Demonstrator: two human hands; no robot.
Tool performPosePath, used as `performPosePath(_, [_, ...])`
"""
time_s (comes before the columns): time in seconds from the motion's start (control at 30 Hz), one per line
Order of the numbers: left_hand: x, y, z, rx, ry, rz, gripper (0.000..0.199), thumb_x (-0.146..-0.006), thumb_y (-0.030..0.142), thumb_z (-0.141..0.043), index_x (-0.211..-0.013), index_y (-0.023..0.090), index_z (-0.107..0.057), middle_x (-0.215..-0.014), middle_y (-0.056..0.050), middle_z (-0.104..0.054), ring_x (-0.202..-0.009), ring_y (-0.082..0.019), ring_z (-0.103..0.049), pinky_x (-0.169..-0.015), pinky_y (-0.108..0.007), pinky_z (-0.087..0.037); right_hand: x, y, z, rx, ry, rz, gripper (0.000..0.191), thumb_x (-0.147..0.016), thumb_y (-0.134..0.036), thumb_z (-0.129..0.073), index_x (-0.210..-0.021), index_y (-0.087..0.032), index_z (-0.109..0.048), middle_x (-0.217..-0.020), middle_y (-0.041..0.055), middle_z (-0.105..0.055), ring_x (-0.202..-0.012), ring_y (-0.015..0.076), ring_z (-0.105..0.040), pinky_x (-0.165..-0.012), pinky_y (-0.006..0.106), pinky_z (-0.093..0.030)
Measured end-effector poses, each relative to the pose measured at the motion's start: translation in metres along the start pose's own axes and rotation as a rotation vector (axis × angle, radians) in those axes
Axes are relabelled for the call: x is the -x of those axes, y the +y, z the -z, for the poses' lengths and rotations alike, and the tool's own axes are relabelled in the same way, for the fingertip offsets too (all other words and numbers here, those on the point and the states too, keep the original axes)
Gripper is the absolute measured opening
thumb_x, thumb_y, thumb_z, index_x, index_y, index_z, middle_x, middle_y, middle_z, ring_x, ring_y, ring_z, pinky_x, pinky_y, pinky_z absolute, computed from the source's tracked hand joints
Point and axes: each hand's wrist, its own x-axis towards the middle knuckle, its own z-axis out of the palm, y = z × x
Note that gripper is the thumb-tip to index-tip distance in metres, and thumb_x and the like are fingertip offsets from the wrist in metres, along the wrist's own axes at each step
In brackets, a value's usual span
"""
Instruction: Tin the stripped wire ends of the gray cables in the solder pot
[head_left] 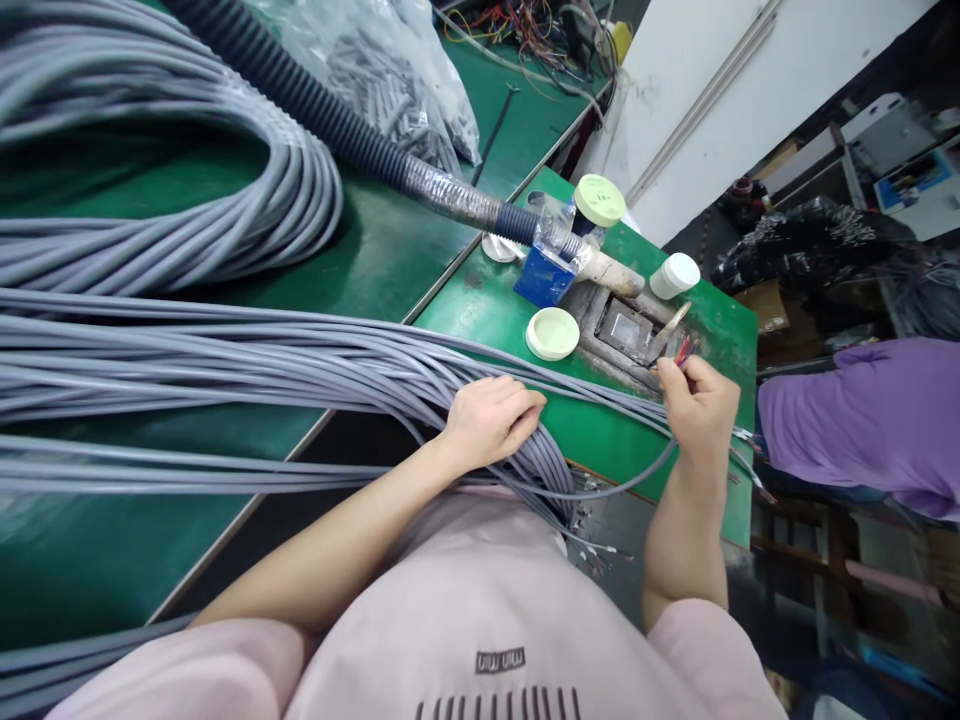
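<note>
My left hand [491, 422] lies over a thick bundle of grey cables [390, 375], its fingers curled around the strands. My right hand [701, 405] pinches the end of one grey cable, and thin red and coloured wires [682, 351] fan out from my fingertips. Those wires point toward a square metal pot [624, 331], probably for solder, set in the green workbench [709, 335]. A pale green lid [552, 333] lies to the left of the pot. Loose cable ends hang off the bench edge below my hands.
Further coils of grey cable [225, 215] lie on a long green bench at left. A black corrugated hose [330, 120] ends by a blue box [544, 278] and capped bottles [675, 276]. A bag of grey pieces [382, 80] stands behind. A person in a purple shirt [862, 425] is at right.
</note>
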Motion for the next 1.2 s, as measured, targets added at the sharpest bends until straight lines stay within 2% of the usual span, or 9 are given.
performPosePath(0.1, [-0.005,0.012,0.002,0.309,0.053,0.17,0.013,-0.089,0.023,-0.056,-0.087,0.018,-0.067,-0.07,-0.002,-0.066,-0.065,-0.012,-0.057,-0.064,-0.027,-0.044,0.022,-0.016,-0.005,-0.127,-0.005,-0.015,0.029,-0.088,-0.041,-0.058,-0.067,-0.021,-0.06,-0.054,-0.003,-0.046,-0.052,0.0144,-0.044,-0.052,0.028,-0.036])
performPosePath(0.2, [-0.012,0.029,-0.005,0.861,0.099,0.5,0.014,-0.085,0.03,-0.065,-0.089,0.016,-0.066,-0.071,-0.002,-0.066,-0.063,-0.011,-0.057,-0.058,-0.024,-0.046,0.038,-0.028,-0.016,-0.256,-0.002,-0.026,0.027,-0.089,-0.04,-0.057,-0.07,-0.021,-0.063,-0.053,-0.0032,-0.048,-0.051,0.0144,-0.046,-0.053,0.029,-0.038])
performPosePath(0.27, [-0.016,0.04,-0.013,1.191,0.059,0.654,0.026,-0.077,0.032,-0.073,-0.095,0.015,-0.065,-0.075,-0.002,-0.065,-0.063,-0.01,-0.058,-0.056,-0.022,-0.047,0.046,-0.034,-0.024,-0.302,-0.013,-0.038,0.027,-0.089,-0.04,-0.058,-0.071,-0.021,-0.064,-0.053,-0.0033,-0.049,-0.05,0.0138,-0.046,-0.052,0.028,-0.037])
performPosePath(0.33, [-0.018,0.049,-0.023,1.416,0.027,0.745,0.036,-0.071,0.032,-0.079,-0.101,0.017,-0.064,-0.08,-0.001,-0.065,-0.064,-0.01,-0.059,-0.054,-0.021,-0.047,0.051,-0.038,-0.03,-0.31,-0.032,-0.04,0.027,-0.089,-0.039,-0.059,-0.069,-0.022,-0.063,-0.053,-0.0032,-0.05,-0.05,0.0136,-0.046,-0.051,0.028,-0.037])
performPosePath(0.4, [-0.02,0.054,-0.03,1.547,0.03,0.801,0.04,-0.069,0.031,-0.081,-0.102,0.018,-0.064,-0.079,0.0,-0.064,-0.063,-0.009,-0.059,-0.053,-0.019,-0.046,0.054,-0.039,-0.034,-0.305,-0.049,-0.033,0.027,-0.088,-0.039,-0.059,-0.068,-0.022,-0.062,-0.054,-0.0031,-0.05,-0.051,0.0137,-0.046,-0.051,0.028,-0.037])
performPosePath(0.53, [-0.024,0.061,-0.034,1.696,0.067,0.88,0.04,-0.067,0.031,-0.083,-0.1,0.018,-0.064,-0.071,0.003,-0.061,-0.056,-0.007,-0.057,-0.052,-0.018,-0.045,0.058,-0.038,-0.039,-0.318,-0.075,-0.013,0.024,-0.089,-0.038,-0.059,-0.07,-0.023,-0.062,-0.058,-0.0027,-0.051,-0.052,0.0138,-0.048,-0.05,0.027,-0.037])
performPosePath(0.73, [-0.028,0.067,-0.033,1.822,0.096,0.895,0.038,-0.065,0.029,-0.085,-0.094,0.016,-0.064,-0.067,0.004,-0.062,-0.049,-0.005,-0.056,-0.049,-0.016,-0.043,0.061,-0.037,-0.042,-0.337,-0.098,0.003,0.024,-0.09,-0.036,-0.058,-0.071,-0.021,-0.062,-0.059,-0.0029,-0.053,-0.052,0.0126,-0.048,-0.05,0.026,-0.037])
performPosePath(1.03, [-0.031,0.075,-0.029,1.744,0.202,0.959,0.03,-0.068,0.032,-0.082,-0.082,0.014,-0.062,-0.064,0.004,-0.061,-0.047,-0.003,-0.052,-0.048,-0.015,-0.042,0.065,-0.037,-0.041,-0.332,-0.072,0.019,0.025,-0.091,-0.032,-0.058,-0.069,-0.019,-0.06,-0.061,-0.0031,-0.054,-0.055,0.0111,-0.049,-0.054,0.025,-0.038])
performPosePath(1.2, [-0.035,0.081,-0.027,1.637,0.285,0.937,0.025,-0.069,0.029,-0.08,-0.077,0.014,-0.061,-0.063,0.004,-0.061,-0.048,-0.003,-0.05,-0.049,-0.015,-0.039,0.066,-0.037,-0.041,-0.328,-0.043,0.014,0.029,-0.09,-0.031,-0.059,-0.064,-0.018,-0.059,-0.058,-0.0039,-0.052,-0.055,0.0105,-0.047,-0.055,0.025,-0.038])
